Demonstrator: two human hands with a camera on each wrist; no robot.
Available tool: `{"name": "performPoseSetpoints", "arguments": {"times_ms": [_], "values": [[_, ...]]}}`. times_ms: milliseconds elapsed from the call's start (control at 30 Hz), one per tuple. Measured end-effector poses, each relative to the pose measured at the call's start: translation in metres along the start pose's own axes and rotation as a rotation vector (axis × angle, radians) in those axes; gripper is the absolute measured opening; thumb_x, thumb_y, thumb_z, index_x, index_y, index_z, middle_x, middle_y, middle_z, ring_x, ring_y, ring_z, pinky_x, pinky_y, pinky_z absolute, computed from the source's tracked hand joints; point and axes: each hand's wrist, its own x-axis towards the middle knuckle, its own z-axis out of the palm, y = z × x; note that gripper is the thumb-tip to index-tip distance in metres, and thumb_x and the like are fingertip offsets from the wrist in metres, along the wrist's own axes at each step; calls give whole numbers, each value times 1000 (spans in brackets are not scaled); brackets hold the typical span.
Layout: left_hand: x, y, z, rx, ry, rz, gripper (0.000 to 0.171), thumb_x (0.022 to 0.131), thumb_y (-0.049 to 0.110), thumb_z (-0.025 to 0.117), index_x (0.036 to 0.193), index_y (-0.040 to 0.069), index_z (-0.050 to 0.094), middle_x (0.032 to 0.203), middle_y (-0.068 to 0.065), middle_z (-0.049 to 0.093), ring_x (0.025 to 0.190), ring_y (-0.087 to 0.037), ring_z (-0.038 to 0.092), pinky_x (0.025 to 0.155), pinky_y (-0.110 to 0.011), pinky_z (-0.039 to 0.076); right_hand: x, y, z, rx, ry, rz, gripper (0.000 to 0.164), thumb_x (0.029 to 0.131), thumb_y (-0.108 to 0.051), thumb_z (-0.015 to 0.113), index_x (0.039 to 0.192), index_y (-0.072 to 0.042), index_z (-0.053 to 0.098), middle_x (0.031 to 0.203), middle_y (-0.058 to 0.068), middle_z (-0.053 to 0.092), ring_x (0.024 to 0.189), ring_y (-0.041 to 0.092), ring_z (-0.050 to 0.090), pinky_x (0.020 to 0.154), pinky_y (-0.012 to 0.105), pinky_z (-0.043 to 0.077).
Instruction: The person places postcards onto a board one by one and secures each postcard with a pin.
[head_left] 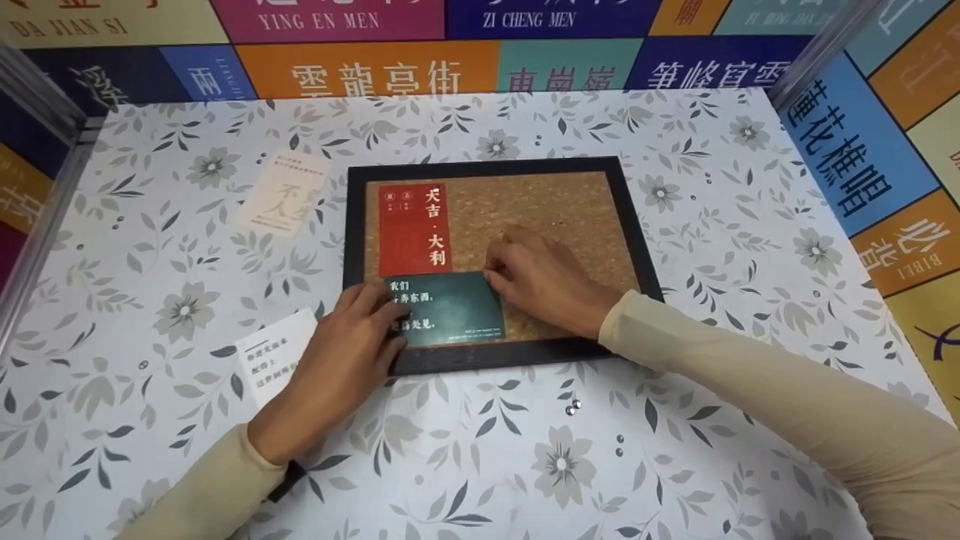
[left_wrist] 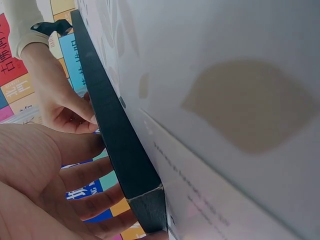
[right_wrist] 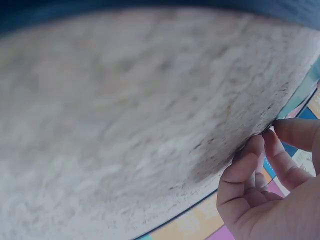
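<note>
A dark green card point(head_left: 457, 307) with white lettering lies along the lower left of a black-framed cork board point(head_left: 547, 202). Above it is a red card point(head_left: 412, 240) with white characters. My left hand point(head_left: 364, 330) rests over the frame's left side, its fingertips on the green card's left end; in the left wrist view these fingers are spread along the black frame point(left_wrist: 120, 125). With curled fingers, my right hand point(head_left: 544, 277) pinches at the green card's upper right corner. In the right wrist view, thumb and fingertips meet low against the cork point(right_wrist: 165, 115).
A white card with black text point(head_left: 277, 352) lies left of the board, partly under my left forearm. Farther back is a pale cream card point(head_left: 281, 193). The flower-patterned tabletop point(head_left: 465, 465) ends at colourful lettered panels point(head_left: 375, 75) behind and to the sides.
</note>
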Motion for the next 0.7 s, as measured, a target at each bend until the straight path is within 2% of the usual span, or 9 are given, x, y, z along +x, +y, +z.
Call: {"name": "performPoseSetpoints", "arguments": {"times_ms": [133,200,367,500,700], "values": [[0,0,0,-6,-8,-4,36,94,1,85,129,-2,77,134,-19,65,131,-40,58,101,-58,56,-3,0,1,-25,20,-46,14,106,-22,74,108,-10,80,108,6,65,97,23,63,85,42,56],[0,-1,-1,-12,-11,-10,36,94,2,85,129,-2,77,135,-20,65,131,-40,57,102,-57,56,-5,1,1,-37,32,-66,15,107,-23,74,110,-10,81,112,6,65,102,24,62,92,45,54],[0,-2,1,-30,-10,-12,36,94,2,85,129,-2,77,135,-19,66,131,-40,57,104,-57,55,-11,3,1,-73,43,-83,18,108,-26,72,115,-13,82,123,7,64,119,28,56,110,56,41],[-1,-3,1,-36,7,-2,34,94,1,84,127,-3,78,132,-19,66,130,-39,58,102,-57,55,-13,5,0,-72,43,-87,19,107,-27,74,118,-14,82,128,8,65,125,30,54,115,59,38],[-2,-2,2,-41,32,11,34,94,0,84,127,-3,78,131,-19,67,129,-40,58,101,-57,55,-15,6,0,-63,40,-100,21,106,-27,75,120,-13,82,130,9,66,126,30,54,117,58,38]]}}
